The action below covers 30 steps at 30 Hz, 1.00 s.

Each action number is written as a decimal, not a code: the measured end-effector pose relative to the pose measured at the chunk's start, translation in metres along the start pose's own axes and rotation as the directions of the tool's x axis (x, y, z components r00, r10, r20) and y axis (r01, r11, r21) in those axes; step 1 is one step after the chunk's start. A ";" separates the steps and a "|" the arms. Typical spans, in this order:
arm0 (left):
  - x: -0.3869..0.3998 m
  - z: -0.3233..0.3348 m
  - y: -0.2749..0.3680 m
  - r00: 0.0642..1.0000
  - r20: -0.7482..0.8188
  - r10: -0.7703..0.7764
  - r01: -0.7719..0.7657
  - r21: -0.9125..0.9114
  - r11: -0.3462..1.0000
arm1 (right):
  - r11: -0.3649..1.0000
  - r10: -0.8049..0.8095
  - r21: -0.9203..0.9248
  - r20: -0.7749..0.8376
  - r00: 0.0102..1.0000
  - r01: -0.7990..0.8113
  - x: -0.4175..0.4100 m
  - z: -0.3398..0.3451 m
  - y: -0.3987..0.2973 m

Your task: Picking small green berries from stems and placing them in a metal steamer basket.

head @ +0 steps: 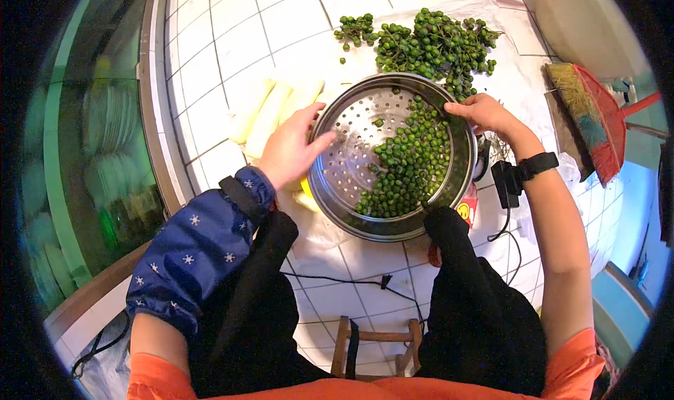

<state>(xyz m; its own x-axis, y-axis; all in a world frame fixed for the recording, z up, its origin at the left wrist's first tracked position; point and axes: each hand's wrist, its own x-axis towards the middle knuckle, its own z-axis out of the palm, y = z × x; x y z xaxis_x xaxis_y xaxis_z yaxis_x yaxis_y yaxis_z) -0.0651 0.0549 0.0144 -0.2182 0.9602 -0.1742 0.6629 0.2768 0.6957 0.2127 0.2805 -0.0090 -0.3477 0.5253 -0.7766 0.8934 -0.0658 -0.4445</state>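
A round metal steamer basket with a perforated base is tilted in front of me, above the tiled floor. Loose green berries, like turkey berries, are heaped along its right side and lower edge. My right hand grips the rim at the upper right, thumb over the edge. At the left rim is my left hand, its thumb over the edge and its fingers partly hidden behind the wall. Beyond the basket, clusters of the same berries on stems lie on a clear plastic sheet.
Pale yellow-white lengths of vegetable or stalk lie left of the basket. A broom and a red dustpan stand at right. A glass-fronted cabinet flanks the left. A black cable crosses the floor near a wooden stool.
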 end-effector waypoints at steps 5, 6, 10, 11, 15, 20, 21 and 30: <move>0.000 0.009 -0.016 0.980 0.131 -0.149 0.139 0.079 0.987 | 0.988 -0.137 -0.093 -0.120 0.983 0.126 0.012 -0.013 -0.013; 0.000 0.007 -0.014 0.982 0.132 -0.135 0.126 0.075 0.989 | 0.957 -0.243 -0.207 -0.201 0.949 0.202 0.015 -0.018 -0.021; 0.004 0.003 -0.009 0.955 0.215 -0.205 0.198 0.055 0.979 | 0.553 -0.792 -0.682 -0.254 0.555 0.478 0.033 -0.007 -0.069; 0.004 0.004 -0.009 0.960 0.214 -0.181 0.189 -0.015 0.982 | 0.493 -0.795 -0.702 -0.125 0.593 0.513 0.038 0.000 -0.089; 0.011 0.008 -0.009 0.930 0.302 -0.210 0.261 -0.140 0.955 | 0.444 -0.678 -0.809 -0.024 0.734 0.384 0.060 0.033 -0.123; -0.011 0.002 -0.027 0.920 0.327 -0.217 0.291 -0.196 0.937 | 0.399 -0.681 -0.893 -0.136 0.719 0.208 0.068 0.044 -0.107; -0.016 0.001 -0.028 0.917 0.339 -0.211 0.293 -0.214 0.932 | 0.448 -0.658 -0.868 -0.157 0.736 0.215 0.066 0.039 -0.103; -0.038 -0.041 -0.028 0.877 0.327 -0.351 0.455 -0.336 0.825 | 0.429 -0.766 -0.888 -0.260 0.588 0.166 0.055 -0.017 -0.048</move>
<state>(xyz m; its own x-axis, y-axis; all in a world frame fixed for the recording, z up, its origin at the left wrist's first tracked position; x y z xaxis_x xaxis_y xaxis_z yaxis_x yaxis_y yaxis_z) -0.1048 0.0091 0.0305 -0.1902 0.7572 -0.6249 0.2069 0.6531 0.7285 0.1553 0.3275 -0.0230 -0.8149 0.5797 -0.0007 0.5779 0.8125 0.0770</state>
